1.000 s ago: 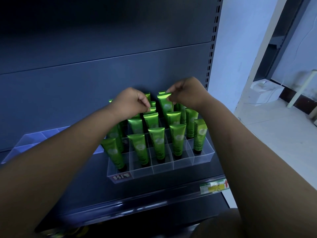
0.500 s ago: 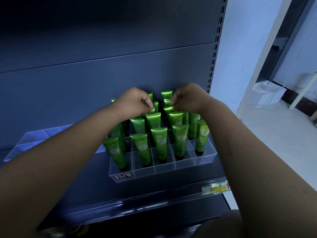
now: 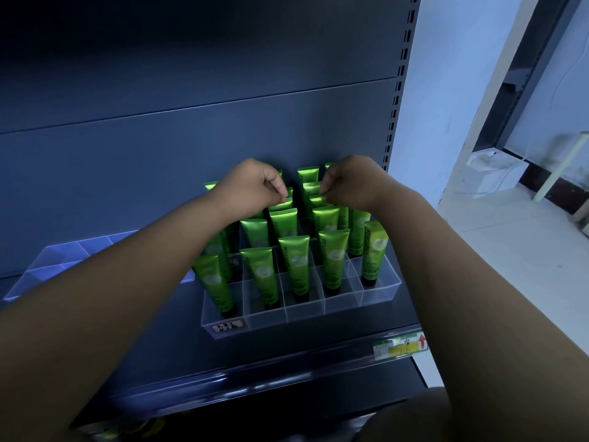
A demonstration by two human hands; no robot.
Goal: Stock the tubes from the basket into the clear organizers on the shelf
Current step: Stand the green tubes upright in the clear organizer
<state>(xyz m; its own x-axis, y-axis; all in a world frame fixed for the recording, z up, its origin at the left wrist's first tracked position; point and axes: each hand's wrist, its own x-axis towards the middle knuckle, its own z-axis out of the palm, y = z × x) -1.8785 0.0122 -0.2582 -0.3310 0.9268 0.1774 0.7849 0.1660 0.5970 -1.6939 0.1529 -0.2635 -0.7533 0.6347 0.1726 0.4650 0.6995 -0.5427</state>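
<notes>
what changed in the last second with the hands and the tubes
The right hand let go of the back-row tube it had pinched by the top. That tube now stands free in the organizer, and the fingers sank toward the tubes just in front. The left hand kept pinching the middle-row tube. The front rows are unchanged.

The tubes (image 3: 294, 260) are glossy green plastic with a foil-like sheen; the right organizer (image 3: 306, 311) is clear, smooth plastic, its walls faintly reflective; the left organizer (image 3: 60, 260) looks the same; the shelf back panel (image 3: 159, 148) is matt, dark painted metal; the price label (image 3: 400, 345) at the near edge is printed paper.
</notes>
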